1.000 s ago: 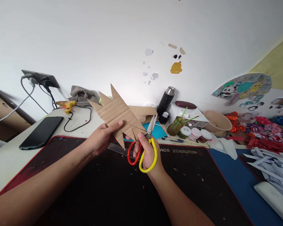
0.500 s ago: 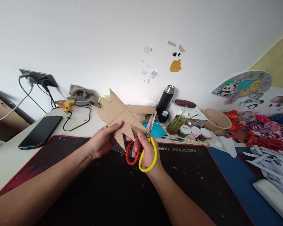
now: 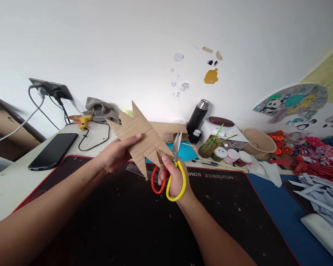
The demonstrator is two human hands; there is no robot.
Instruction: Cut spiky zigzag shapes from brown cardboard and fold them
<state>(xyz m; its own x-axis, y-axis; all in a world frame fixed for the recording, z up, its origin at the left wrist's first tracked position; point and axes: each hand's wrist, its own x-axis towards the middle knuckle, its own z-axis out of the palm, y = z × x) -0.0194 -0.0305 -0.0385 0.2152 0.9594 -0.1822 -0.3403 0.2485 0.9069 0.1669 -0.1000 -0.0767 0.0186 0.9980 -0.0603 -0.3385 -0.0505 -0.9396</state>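
A piece of brown cardboard (image 3: 141, 135) with jagged, spiky points along two sides is held up over the black desk mat. My left hand (image 3: 115, 153) grips its lower left edge, thumb on top and fingers hidden behind. At the cardboard's right corner, my right hand (image 3: 175, 175) pinches the edge with the thumb. The same hand also holds a pair of scissors (image 3: 185, 184) with one red and one yellow handle loop. Their blades point up and away from me, slightly parted, just beside the corner of the cardboard.
A clear ruler (image 3: 134, 173) lies on the mat (image 3: 113, 218) under the cardboard. To the left are a phone (image 3: 54, 151) and a yellow glue gun (image 3: 84, 121). Behind stand a black flask (image 3: 198, 115) and paint jars (image 3: 219, 154). Paper strips (image 3: 319, 195) lie at right.
My left hand has shifted slightly left and up on the cardboard, and more of the ruler shows beneath. The right hand keeps its hold. The whole view has moved a little.
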